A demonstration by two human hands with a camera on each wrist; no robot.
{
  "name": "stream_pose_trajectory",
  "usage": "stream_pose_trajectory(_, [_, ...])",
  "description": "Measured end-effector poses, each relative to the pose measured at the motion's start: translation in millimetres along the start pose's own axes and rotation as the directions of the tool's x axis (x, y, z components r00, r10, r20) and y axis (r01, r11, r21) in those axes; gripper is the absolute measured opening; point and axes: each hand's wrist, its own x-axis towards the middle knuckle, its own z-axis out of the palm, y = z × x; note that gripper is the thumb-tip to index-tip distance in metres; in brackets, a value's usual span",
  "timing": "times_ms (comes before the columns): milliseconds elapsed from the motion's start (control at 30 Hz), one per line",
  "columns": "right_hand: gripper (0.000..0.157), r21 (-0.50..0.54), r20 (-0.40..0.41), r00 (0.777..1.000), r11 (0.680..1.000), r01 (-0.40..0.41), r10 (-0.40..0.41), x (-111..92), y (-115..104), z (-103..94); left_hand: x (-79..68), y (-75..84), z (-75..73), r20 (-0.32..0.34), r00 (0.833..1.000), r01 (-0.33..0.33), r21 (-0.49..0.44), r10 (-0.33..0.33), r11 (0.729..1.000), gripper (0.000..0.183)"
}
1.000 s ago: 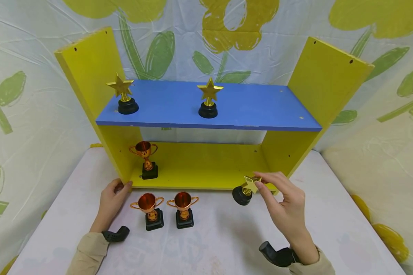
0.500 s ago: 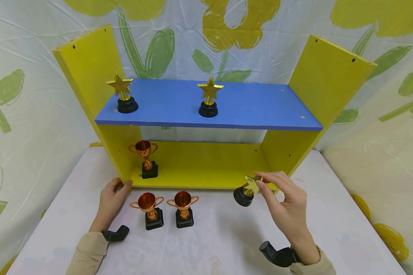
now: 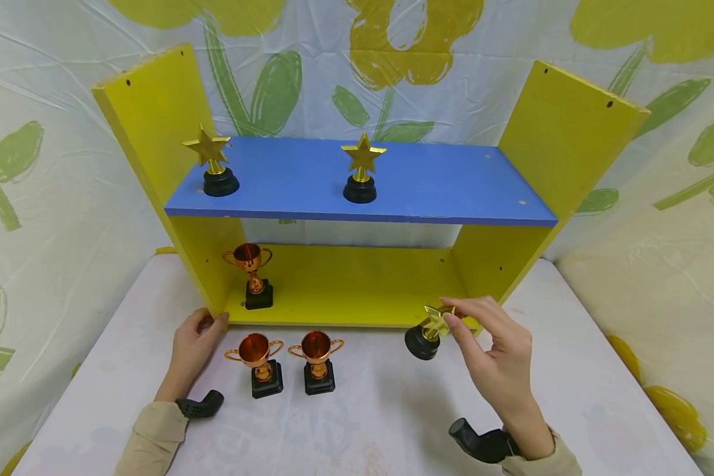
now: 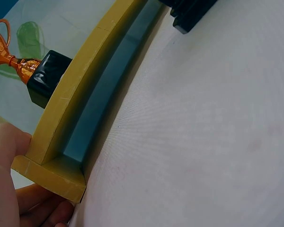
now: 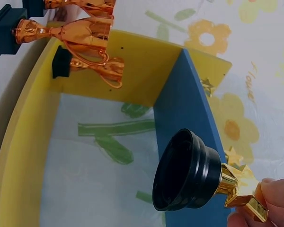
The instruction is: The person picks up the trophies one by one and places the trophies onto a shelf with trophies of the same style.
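Note:
My right hand (image 3: 494,360) pinches a gold star trophy (image 3: 436,322) by its star, between thumb and fingers. The trophy is tilted, its round black base (image 5: 184,172) down to the left, in front of the shelf's lower right. My left hand (image 3: 194,344) grips the lower left front corner of the yellow and blue shelf (image 3: 345,317); the left wrist view has the thumb (image 4: 12,142) on one side of the board and curled fingers on the other. Two bronze cup trophies, one on the left (image 3: 262,370) and one on the right (image 3: 317,367), stand upright on the table before the shelf.
On the blue upper board stand two star trophies, one at the left end (image 3: 219,182) and one near the middle (image 3: 359,190). Another bronze cup (image 3: 256,277) stands at the left of the lower board. Flower-printed cloth (image 3: 315,73) hangs behind the white table (image 3: 309,436).
My right hand and the star trophy have shifted very slightly right and down. My left hand stays at the shelf corner, and the other trophies have not moved.

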Motion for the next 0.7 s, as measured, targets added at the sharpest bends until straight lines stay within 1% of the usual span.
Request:
stream_pose_trajectory(133, [0.022,0.003,-0.003,1.0,1.0,0.005,-0.005,-0.2,-0.4,-0.6,0.3,0.2,0.0,0.001,1.0,-0.003,0.001,0.003,1.0,0.05])
stream_pose_trajectory(367, [0.018,0.024,-0.017,1.0,0.999,0.024,-0.024,1.8,-0.5,-1.2,1.4,0.1,0.4,-0.005,1.0,-0.025,0.008,0.025,1.0,0.049])
stream_pose_trajectory(700, [0.018,0.033,-0.016,1.0,0.999,0.023,-0.022,2.7,-1.0,-2.5,0.9,-1.3,0.4,-0.002,1.0,-0.022,0.001,0.022,1.0,0.05])
